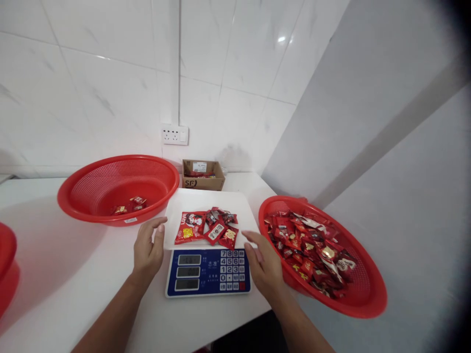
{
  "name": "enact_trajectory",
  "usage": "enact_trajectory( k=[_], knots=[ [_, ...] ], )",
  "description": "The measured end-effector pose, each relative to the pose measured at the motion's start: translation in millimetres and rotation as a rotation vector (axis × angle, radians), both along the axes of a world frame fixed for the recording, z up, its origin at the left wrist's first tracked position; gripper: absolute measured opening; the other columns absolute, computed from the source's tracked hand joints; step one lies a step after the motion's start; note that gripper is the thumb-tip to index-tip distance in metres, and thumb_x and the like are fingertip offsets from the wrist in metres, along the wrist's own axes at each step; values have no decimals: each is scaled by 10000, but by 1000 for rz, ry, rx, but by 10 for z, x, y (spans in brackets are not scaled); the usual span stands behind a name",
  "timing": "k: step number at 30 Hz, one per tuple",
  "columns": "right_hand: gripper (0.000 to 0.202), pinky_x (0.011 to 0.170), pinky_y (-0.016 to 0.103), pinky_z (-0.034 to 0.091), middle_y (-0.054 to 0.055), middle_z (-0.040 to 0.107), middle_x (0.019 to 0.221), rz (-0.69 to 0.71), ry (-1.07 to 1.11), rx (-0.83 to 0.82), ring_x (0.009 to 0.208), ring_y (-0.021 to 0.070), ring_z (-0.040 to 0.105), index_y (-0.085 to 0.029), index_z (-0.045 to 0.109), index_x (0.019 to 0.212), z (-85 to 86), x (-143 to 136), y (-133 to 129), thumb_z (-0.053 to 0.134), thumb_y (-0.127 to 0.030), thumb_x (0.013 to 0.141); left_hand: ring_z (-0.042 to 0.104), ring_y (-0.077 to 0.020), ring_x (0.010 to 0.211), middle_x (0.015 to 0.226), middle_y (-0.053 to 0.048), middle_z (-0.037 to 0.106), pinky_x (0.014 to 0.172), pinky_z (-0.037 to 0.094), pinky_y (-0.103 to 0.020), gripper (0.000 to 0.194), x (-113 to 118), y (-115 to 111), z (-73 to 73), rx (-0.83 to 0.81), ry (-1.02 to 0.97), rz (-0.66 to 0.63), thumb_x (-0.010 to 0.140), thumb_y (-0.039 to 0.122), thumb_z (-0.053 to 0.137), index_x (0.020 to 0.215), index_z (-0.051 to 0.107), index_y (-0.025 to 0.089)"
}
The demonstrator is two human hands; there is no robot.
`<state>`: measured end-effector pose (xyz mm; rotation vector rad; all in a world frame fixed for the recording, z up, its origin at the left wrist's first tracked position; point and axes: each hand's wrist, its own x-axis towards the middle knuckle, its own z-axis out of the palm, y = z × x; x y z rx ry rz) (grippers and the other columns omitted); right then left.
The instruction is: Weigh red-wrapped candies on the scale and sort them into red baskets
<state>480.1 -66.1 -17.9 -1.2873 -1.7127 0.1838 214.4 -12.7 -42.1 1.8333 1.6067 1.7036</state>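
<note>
A digital scale [209, 289] with a blue keypad panel stands in front of me, its white pan [206, 198] bearing several small red candy packets [215, 233] and a larger red packet [190, 228] marked LOVE. My left hand [149, 247] is beside the pan's left edge, holding nothing, with thumb and fingers apart. On the other side, my right hand [263, 262] hovers by the pan's right front corner, also empty, its thumb spread from the fingers. The digits on the scale's displays are too dim to read.
At the right, a red basket [371, 294] full of red-wrapped sweets sits tilted by the table edge. Another red basket [99, 169] at the back left holds several packets. A cardboard box [204, 184] stands behind the scale. Part of a red basket [5, 250] shows at far left.
</note>
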Motion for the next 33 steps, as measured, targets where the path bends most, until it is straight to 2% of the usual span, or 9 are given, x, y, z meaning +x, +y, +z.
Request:
enact_trajectory(
  k=[2, 4, 8, 10, 13, 19, 28, 31, 33],
  knots=[
    [185, 799, 358, 480, 76, 651, 909, -40, 38, 45, 885, 202, 606, -228, 604, 978, -212, 74, -222, 458, -241, 865, 560, -206, 970, 1002, -76, 623, 862, 437, -334, 269, 6, -6, 8, -2, 7, 2, 894, 342, 393, 985, 583, 174],
    [166, 725, 351, 491, 70, 645, 823, -124, 93, -8, 786, 205, 611, -223, 612, 897, -440, 137, -374, 463, -284, 855, 560, -209, 978, 1005, -74, 625, 858, 440, -336, 268, 9, -10, 16, 0, 34, 8, 895, 344, 392, 984, 584, 180],
    [284, 557, 307, 485, 35, 593, 666, -287, 349, -258, 607, 188, 572, -206, 590, 830, -744, 242, -408, 455, -456, 837, 574, -213, 963, 989, -68, 634, 836, 455, -332, 267, 28, -24, 52, -13, 170, -31, 881, 371, 419, 989, 583, 190],
    [365, 516, 297, 471, 8, 552, 603, -284, 475, -353, 549, 180, 545, -204, 583, 840, -791, 293, -338, 448, -542, 814, 590, -206, 928, 975, -58, 641, 805, 469, -317, 268, 56, -34, 91, -75, 284, -118, 875, 388, 429, 989, 582, 199],
    [452, 495, 301, 459, -10, 519, 561, -235, 573, -408, 517, 181, 525, -203, 582, 845, -787, 358, -238, 449, -628, 769, 599, -200, 889, 965, -50, 644, 766, 483, -306, 261, 121, -54, 169, -147, 452, -226, 873, 394, 428, 964, 592, 213],
    [464, 518, 307, 469, -6, 533, 562, -201, 600, -409, 529, 187, 536, -204, 592, 856, -818, 381, -238, 477, -640, 745, 591, -196, 931, 1046, -47, 619, 773, 488, -305, 258, 265, -96, 292, -208, 582, -228, 879, 365, 426, 1035, 583, 232],
    [419, 606, 301, 492, 39, 609, 683, -147, 527, -435, 634, 203, 588, -201, 618, 894, -988, 411, -296, 460, -575, 792, 577, -217, 989, 1112, -68, 595, 817, 488, -330, 285, 543, -41, 352, -255, 667, -250, 876, 357, 452, 1098, 570, 223],
    [430, 612, 289, 493, 49, 617, 710, -133, 518, -425, 646, 198, 590, -192, 618, 899, -1009, 416, -306, 442, -572, 806, 538, -239, 1056, 1153, -102, 575, 894, 455, -380, 347, 672, 7, 397, -217, 696, -263, 885, 386, 438, 1142, 555, 184],
    [433, 612, 279, 492, 50, 618, 711, -125, 517, -417, 646, 191, 588, -186, 620, 904, -1026, 420, -310, 438, -568, 812, 456, -259, 1169, 1235, -123, 525, 976, 393, -416, 401, 786, 41, 438, -177, 736, -318, 888, 404, 432, 1199, 520, 167]
  ],
)
